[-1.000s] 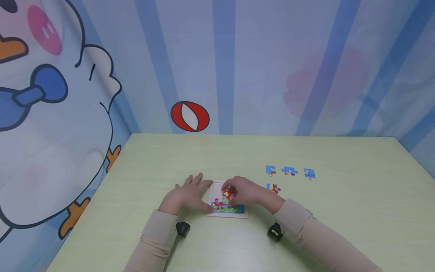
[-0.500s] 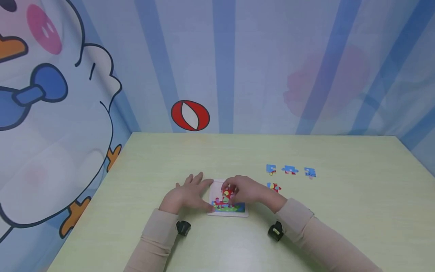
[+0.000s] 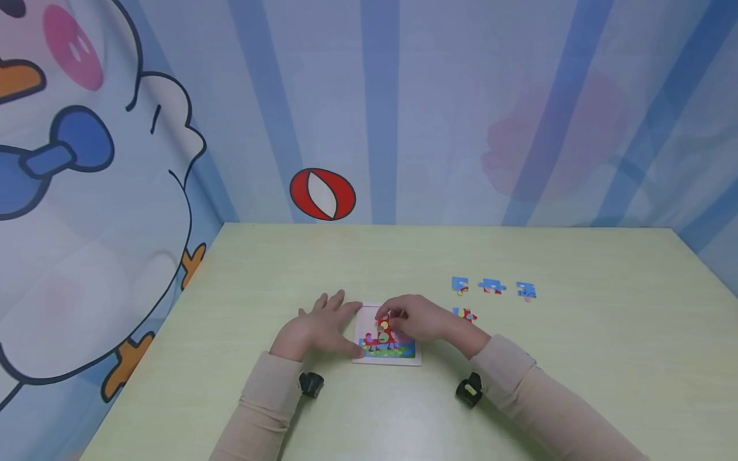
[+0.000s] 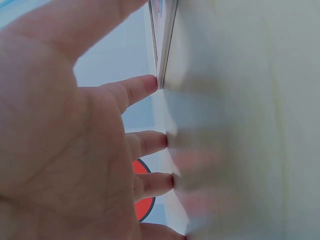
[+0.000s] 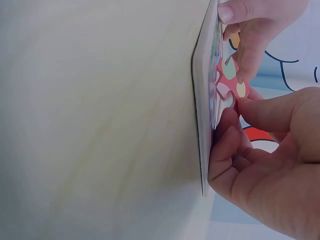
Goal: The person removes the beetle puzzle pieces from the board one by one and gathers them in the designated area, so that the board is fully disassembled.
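Observation:
A small white-rimmed puzzle tray (image 3: 368, 319) lies on the table, its lower strip filled with a green-and-blue scene. My left hand (image 3: 314, 331) is spread along its left side, thumb at the lower corner and index finger at the upper one. In the left wrist view, the index fingertip (image 4: 149, 83) touches the tray's edge and the other fingertips rest on the table. My right hand (image 3: 423, 318) pinches a red puzzle piece (image 5: 241, 86) with yellow and green spots between thumb and forefinger. The piece stands tilted up from the tray; its lower edge is partly hidden by the fingers.
Three blue puzzle pieces, among them a wide one (image 3: 492, 286), lie in a row at the right. A red-and-blue piece (image 3: 466, 314) sits below that row, close to the right wrist. Behind the table (image 3: 369, 410) hangs a printed striped curtain (image 3: 438, 128).
The right thumb has drawn up and to the right, so more of the red piece's lower part shows. My left hand has kept its place at the tray.

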Motion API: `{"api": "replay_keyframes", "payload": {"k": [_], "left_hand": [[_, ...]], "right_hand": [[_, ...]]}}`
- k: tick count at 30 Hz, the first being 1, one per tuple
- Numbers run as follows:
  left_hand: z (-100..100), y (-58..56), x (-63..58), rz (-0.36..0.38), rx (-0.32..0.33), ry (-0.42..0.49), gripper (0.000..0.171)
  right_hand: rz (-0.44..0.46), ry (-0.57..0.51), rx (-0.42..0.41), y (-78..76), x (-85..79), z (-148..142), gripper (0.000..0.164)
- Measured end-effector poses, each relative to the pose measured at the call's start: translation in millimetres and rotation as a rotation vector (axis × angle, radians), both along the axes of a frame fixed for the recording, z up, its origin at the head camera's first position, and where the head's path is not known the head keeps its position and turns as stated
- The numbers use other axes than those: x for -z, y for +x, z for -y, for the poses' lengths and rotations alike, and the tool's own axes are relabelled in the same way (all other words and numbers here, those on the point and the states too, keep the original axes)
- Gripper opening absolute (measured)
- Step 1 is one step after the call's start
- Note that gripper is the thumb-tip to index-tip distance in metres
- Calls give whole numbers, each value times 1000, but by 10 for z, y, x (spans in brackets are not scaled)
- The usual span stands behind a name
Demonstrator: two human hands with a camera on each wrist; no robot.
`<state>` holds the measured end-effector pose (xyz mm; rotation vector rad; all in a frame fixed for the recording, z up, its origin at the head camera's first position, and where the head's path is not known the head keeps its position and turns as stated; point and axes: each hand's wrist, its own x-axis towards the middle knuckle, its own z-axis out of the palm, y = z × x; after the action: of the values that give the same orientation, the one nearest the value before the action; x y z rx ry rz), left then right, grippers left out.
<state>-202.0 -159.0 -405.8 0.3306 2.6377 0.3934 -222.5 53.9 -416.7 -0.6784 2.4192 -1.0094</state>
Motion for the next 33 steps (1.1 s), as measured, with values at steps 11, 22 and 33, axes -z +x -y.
{"api": "replay_keyframes", "payload": {"k": [11,22,33], "left_hand": [[-9,2,-17,11,-4,0,87],[-2,19,-18,-4,4,20,87],[-16,25,-37,-9,6,24,87]], "right_hand": [[15,-19,24,-7,29,-9,23],[-34,-49,3,14,-44,-87,25],[-77,-93,1,30,-180,-329,24]]}}
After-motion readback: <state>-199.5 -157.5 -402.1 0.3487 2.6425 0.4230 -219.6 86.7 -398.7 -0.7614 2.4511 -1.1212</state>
